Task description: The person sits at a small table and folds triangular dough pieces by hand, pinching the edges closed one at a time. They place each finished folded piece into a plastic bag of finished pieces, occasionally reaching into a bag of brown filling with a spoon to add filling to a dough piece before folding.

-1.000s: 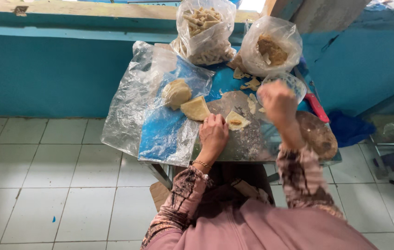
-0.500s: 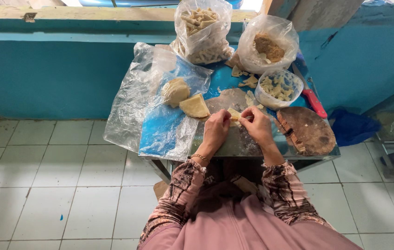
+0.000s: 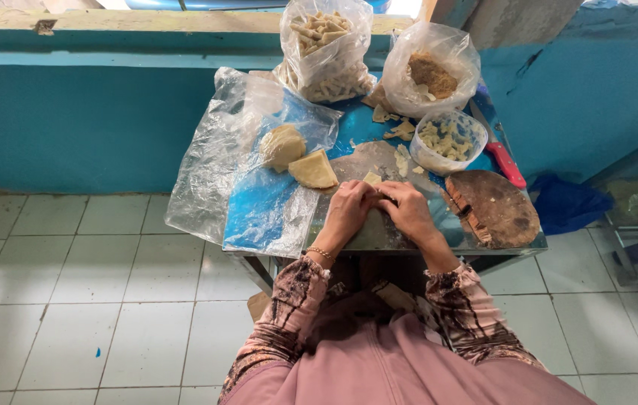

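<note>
Near the middle of the frame, the left hand (image 3: 347, 210) and right hand (image 3: 409, 210) pinch one small dough piece (image 3: 372, 178) (mostly hidden), so roll gently and evenly.

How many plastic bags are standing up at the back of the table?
2. One bag of sticks stands at the back, left. One bag of brown crumbs stands to its right, behind the small tub. The flat sheet is not counted.
</note>
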A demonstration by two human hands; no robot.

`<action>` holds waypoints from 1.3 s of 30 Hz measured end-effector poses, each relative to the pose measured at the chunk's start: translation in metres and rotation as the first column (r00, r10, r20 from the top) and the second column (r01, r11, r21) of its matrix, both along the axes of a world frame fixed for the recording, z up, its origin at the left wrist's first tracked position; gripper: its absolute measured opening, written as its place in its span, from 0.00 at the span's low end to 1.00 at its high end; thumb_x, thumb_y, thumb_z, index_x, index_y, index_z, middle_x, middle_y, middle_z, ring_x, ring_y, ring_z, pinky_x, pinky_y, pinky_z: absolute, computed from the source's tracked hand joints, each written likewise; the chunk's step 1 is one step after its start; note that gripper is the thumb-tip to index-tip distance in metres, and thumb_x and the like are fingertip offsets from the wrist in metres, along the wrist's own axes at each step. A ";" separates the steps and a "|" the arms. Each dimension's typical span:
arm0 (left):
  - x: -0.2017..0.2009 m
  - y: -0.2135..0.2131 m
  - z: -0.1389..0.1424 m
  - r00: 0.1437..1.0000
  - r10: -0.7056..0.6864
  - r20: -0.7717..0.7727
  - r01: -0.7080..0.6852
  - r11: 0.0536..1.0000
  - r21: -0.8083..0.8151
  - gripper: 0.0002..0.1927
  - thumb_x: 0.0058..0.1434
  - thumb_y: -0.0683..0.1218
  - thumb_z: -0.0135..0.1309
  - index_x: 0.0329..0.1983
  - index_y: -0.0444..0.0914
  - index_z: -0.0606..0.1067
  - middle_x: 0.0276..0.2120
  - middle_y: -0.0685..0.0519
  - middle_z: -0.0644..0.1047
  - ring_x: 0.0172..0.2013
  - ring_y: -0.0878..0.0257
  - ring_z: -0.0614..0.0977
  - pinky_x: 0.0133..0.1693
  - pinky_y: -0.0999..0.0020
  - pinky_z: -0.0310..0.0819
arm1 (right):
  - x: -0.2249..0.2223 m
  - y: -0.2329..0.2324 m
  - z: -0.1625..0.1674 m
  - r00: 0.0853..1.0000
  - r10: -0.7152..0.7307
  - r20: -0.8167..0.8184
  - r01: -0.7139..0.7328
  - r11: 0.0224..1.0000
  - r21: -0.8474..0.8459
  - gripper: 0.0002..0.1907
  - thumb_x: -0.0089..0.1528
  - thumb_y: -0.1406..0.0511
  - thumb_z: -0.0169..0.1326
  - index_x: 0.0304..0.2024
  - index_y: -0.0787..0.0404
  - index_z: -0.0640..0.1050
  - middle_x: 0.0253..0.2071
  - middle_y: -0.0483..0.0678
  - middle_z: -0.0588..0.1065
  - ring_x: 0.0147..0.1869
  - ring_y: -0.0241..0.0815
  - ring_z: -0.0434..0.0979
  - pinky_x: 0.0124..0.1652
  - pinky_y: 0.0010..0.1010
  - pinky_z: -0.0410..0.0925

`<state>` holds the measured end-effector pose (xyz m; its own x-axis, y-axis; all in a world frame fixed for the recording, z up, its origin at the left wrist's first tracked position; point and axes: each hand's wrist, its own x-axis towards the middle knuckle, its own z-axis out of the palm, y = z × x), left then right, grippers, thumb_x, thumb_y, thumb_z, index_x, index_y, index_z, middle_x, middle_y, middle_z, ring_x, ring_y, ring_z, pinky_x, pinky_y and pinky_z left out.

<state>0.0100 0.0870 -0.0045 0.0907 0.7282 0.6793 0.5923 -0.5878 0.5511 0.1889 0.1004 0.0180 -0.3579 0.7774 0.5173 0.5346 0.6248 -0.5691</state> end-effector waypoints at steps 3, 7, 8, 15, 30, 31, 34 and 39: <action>0.000 0.011 -0.010 0.999 0.017 -0.040 -0.016 1.000 0.017 0.03 0.56 0.39 0.58 0.32 0.39 0.76 0.34 0.47 0.79 0.39 0.46 0.80 0.43 0.54 0.75 | 0.002 0.001 0.002 0.998 0.052 0.048 -0.053 0.998 0.028 0.16 0.58 0.66 0.63 0.49 0.57 0.83 0.48 0.50 0.79 0.53 0.52 0.77 0.51 0.39 0.71; 0.003 0.030 -0.019 0.987 0.088 -0.133 -0.104 0.988 -0.113 0.03 0.58 0.39 0.58 0.32 0.36 0.74 0.34 0.43 0.78 0.40 0.44 0.80 0.42 0.52 0.74 | 0.004 0.023 -0.015 0.982 0.026 0.185 -0.049 0.991 0.124 0.10 0.60 0.65 0.62 0.44 0.57 0.84 0.43 0.49 0.79 0.50 0.51 0.78 0.47 0.39 0.71; 0.003 0.035 -0.020 0.989 0.095 -0.114 -0.110 0.986 -0.129 0.03 0.58 0.39 0.57 0.33 0.36 0.75 0.33 0.43 0.78 0.39 0.44 0.80 0.41 0.52 0.75 | 0.004 0.033 -0.021 0.982 0.023 0.186 -0.047 0.990 0.130 0.08 0.60 0.66 0.62 0.43 0.58 0.84 0.43 0.49 0.79 0.49 0.51 0.79 0.47 0.38 0.72; 0.003 0.064 -0.022 0.974 0.223 -0.036 -0.225 0.944 -0.242 0.04 0.54 0.42 0.59 0.31 0.37 0.78 0.30 0.42 0.79 0.37 0.44 0.81 0.39 0.52 0.74 | 0.001 0.099 -0.036 0.989 0.123 -0.087 -0.149 0.875 -0.460 0.09 0.59 0.63 0.65 0.37 0.61 0.81 0.35 0.52 0.79 0.38 0.44 0.81 0.39 0.34 0.71; -0.006 0.039 -0.017 0.998 0.042 0.056 -0.037 0.995 -0.096 0.03 0.56 0.42 0.60 0.32 0.39 0.79 0.32 0.46 0.80 0.37 0.47 0.82 0.41 0.55 0.75 | -0.002 0.074 -0.030 1.000 0.001 0.013 0.002 0.980 -0.201 0.06 0.58 0.65 0.64 0.36 0.61 0.83 0.37 0.54 0.77 0.44 0.53 0.79 0.43 0.38 0.72; -0.006 0.039 -0.019 1.000 0.028 0.011 -0.027 0.997 -0.071 0.02 0.56 0.42 0.60 0.32 0.39 0.79 0.33 0.46 0.80 0.38 0.47 0.81 0.42 0.55 0.75 | -0.002 0.078 -0.027 1.000 0.000 0.017 0.006 0.946 -0.325 0.07 0.57 0.65 0.66 0.34 0.62 0.83 0.37 0.55 0.76 0.43 0.53 0.79 0.42 0.38 0.72; -0.004 0.050 -0.022 0.994 0.111 0.012 -0.107 0.977 -0.184 0.03 0.56 0.43 0.60 0.29 0.40 0.81 0.33 0.46 0.78 0.39 0.48 0.81 0.43 0.55 0.75 | -0.005 0.073 -0.020 0.990 -0.066 -0.128 0.002 0.896 -0.445 0.10 0.55 0.65 0.65 0.36 0.60 0.79 0.35 0.51 0.80 0.42 0.51 0.81 0.42 0.36 0.73; 0.003 0.067 -0.028 0.972 0.229 -0.052 -0.234 0.942 -0.239 0.05 0.54 0.45 0.61 0.26 0.38 0.80 0.32 0.44 0.78 0.40 0.46 0.80 0.43 0.52 0.74 | -0.005 0.037 -0.006 0.998 -0.022 0.055 0.021 1.000 0.024 0.08 0.57 0.63 0.63 0.39 0.56 0.84 0.39 0.46 0.81 0.46 0.48 0.79 0.45 0.36 0.71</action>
